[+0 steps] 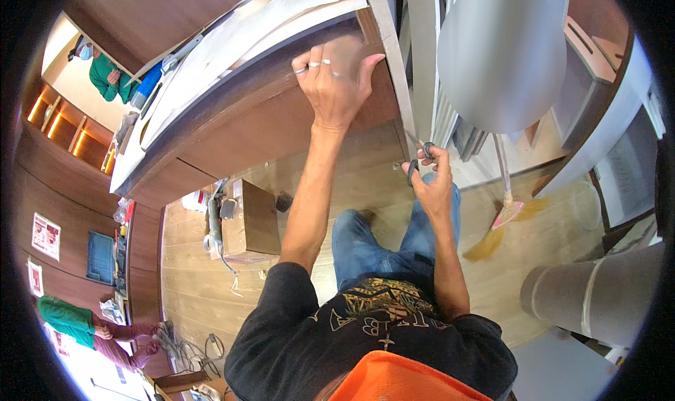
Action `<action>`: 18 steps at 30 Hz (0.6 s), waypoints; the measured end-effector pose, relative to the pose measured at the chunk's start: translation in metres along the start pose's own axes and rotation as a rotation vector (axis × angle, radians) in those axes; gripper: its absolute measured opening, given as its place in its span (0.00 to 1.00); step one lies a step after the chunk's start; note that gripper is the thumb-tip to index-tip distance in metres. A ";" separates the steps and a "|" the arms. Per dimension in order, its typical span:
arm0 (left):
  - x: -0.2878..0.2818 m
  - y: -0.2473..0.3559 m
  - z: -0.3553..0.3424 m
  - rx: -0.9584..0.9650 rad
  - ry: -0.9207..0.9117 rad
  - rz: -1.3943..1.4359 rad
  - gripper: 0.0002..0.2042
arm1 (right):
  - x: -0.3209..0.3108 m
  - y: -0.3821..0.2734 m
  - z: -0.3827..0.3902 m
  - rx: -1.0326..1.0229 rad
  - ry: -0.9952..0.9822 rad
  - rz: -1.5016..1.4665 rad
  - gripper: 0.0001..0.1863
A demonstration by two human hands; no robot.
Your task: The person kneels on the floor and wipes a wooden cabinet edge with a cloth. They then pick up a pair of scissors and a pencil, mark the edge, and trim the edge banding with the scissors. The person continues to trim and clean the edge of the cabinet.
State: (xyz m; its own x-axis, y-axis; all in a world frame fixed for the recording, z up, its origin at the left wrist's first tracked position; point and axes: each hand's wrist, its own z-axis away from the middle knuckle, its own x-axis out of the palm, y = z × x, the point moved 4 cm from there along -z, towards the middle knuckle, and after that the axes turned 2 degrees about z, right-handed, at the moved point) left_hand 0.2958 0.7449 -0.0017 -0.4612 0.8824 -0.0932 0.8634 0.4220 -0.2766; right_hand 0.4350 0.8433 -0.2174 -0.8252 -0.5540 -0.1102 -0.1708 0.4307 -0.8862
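My left hand [336, 84] reaches up to the front of a dark brown wooden cabinet [264, 123]. Its thumb is stretched out sideways and the fingers are apart, with white bands around several of them. Part of that hand is blurred, and I cannot tell how firmly it touches the wood. Lower and to the right, my right hand [434, 188] grips a pair of scissors [412, 174] by the black handles, above my right knee. The blades point up toward the pale upright edge of the cabinet.
White sheeting [232, 53] covers the cabinet top. A cardboard box [251, 221] stands on the floor at left. At right are a broom [508, 207], a large grey roll [598, 292] and leaning panels [587, 84]. Two people in green [105, 77] [67, 320] are at far left.
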 end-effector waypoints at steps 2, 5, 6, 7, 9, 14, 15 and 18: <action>-0.003 0.000 -0.006 -0.025 -0.034 0.046 0.22 | 0.001 -0.004 0.003 -0.014 -0.012 -0.008 0.29; -0.005 -0.001 -0.010 -0.065 -0.119 0.061 0.21 | -0.005 -0.008 0.006 -0.017 -0.011 0.003 0.30; -0.008 0.001 -0.012 -0.080 -0.141 0.074 0.20 | -0.008 -0.008 0.006 -0.009 -0.001 0.013 0.30; -0.012 0.002 -0.014 -0.088 -0.161 0.087 0.20 | -0.010 -0.008 0.005 -0.003 0.014 0.017 0.29; -0.015 0.002 -0.014 -0.090 -0.171 0.107 0.18 | -0.016 -0.008 0.004 0.006 0.024 0.036 0.29; -0.014 0.000 -0.012 -0.129 -0.170 0.150 0.11 | -0.015 -0.008 0.001 -0.004 0.026 0.029 0.29; -0.015 0.001 -0.015 -0.144 -0.179 0.164 0.11 | -0.014 -0.007 0.000 -0.011 0.023 0.031 0.29; -0.019 0.000 -0.024 -0.157 -0.277 0.148 0.11 | -0.011 -0.005 0.003 -0.002 0.005 0.029 0.29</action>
State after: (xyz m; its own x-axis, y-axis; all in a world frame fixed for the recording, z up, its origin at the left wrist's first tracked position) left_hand 0.3094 0.7326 0.0228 -0.3485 0.8553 -0.3835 0.9359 0.3400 -0.0922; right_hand 0.4468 0.8448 -0.2131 -0.8324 -0.5377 -0.1338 -0.1478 0.4482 -0.8816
